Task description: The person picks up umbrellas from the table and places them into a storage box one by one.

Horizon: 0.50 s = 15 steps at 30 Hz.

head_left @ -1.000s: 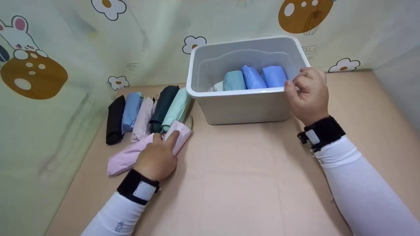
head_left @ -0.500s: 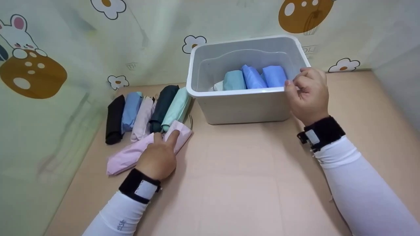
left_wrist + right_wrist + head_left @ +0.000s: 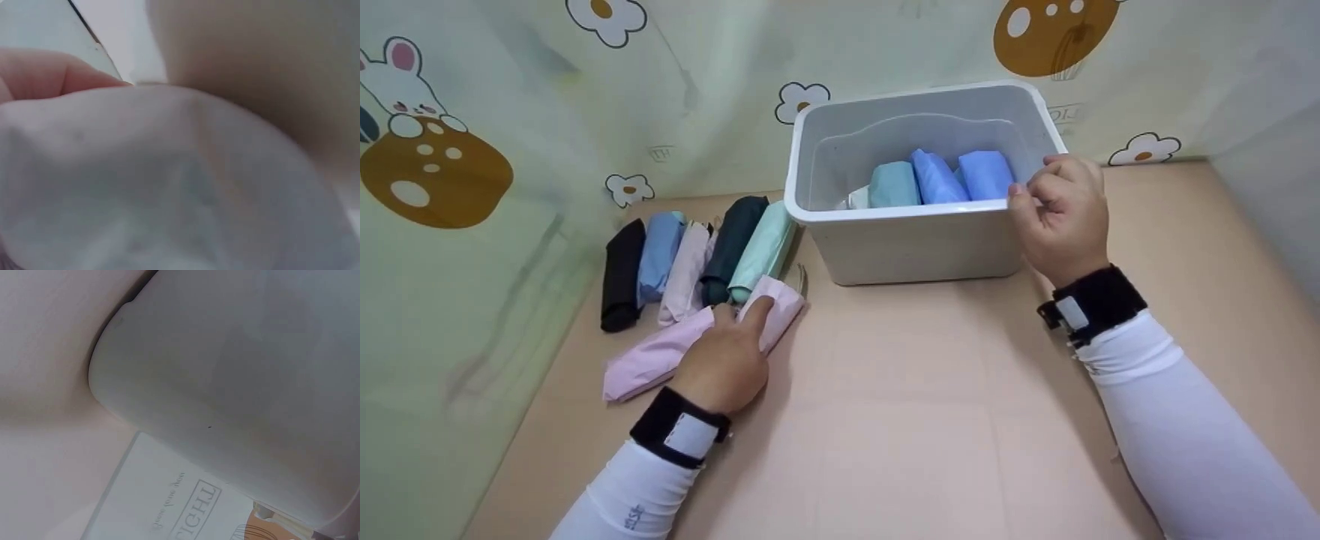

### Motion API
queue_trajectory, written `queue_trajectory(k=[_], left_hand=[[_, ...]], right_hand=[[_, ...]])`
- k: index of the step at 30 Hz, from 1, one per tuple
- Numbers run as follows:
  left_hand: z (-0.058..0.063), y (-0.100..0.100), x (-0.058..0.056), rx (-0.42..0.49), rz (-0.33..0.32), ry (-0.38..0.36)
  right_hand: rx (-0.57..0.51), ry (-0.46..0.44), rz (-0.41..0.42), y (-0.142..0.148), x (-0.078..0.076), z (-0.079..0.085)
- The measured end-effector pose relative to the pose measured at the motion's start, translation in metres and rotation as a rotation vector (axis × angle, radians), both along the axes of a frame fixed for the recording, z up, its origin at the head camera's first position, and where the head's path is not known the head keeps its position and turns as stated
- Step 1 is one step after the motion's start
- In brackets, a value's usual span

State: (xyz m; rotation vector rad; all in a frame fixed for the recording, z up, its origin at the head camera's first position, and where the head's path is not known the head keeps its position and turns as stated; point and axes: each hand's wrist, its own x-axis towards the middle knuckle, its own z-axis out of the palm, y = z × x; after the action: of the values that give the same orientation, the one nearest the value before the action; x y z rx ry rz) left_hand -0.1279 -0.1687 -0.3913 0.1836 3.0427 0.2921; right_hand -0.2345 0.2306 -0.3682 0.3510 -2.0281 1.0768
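In the head view, a pink folded umbrella (image 3: 660,354) lies slantwise at the left. My left hand (image 3: 725,367) grips it near its right end, with the index finger and another finger over the top. Its pale fabric (image 3: 140,174) fills much of the left wrist view, and part of a finger (image 3: 45,73) shows behind its edge. My right hand (image 3: 1069,217) holds the front right corner of a grey plastic bin (image 3: 915,251), its fingers curled over the rim. Inside the bin stand a teal bundle (image 3: 894,185) and two blue bundles (image 3: 988,177).
Beyond the pink umbrella, several folded umbrellas lie side by side: black (image 3: 622,276), blue (image 3: 661,255), pale pink (image 3: 686,276), dark green (image 3: 735,247) and mint (image 3: 763,251). A printed curtain (image 3: 720,97) hangs behind the beige tabletop (image 3: 900,420).
The pink umbrella's right end has shifted very slightly to the right with my left hand, and its strap stands out more. My right hand stays on the bin.
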Motion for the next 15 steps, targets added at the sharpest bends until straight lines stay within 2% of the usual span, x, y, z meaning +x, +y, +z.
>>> queue_trajectory(k=[4,9,15], left_hand=[[0.013,0.008,0.004,0.013,-0.007,-0.011],[0.039,0.022,0.012,0.026,-0.013,-0.039],[0.071,0.032,0.023,0.098,-0.104,-0.036]], right_hand=[[-0.020,0.014,0.007,0.000,-0.001,-0.001],[-0.007,0.028,0.012,0.000,-0.001,-0.001],[0.005,0.024,0.009,0.000,-0.001,0.000]])
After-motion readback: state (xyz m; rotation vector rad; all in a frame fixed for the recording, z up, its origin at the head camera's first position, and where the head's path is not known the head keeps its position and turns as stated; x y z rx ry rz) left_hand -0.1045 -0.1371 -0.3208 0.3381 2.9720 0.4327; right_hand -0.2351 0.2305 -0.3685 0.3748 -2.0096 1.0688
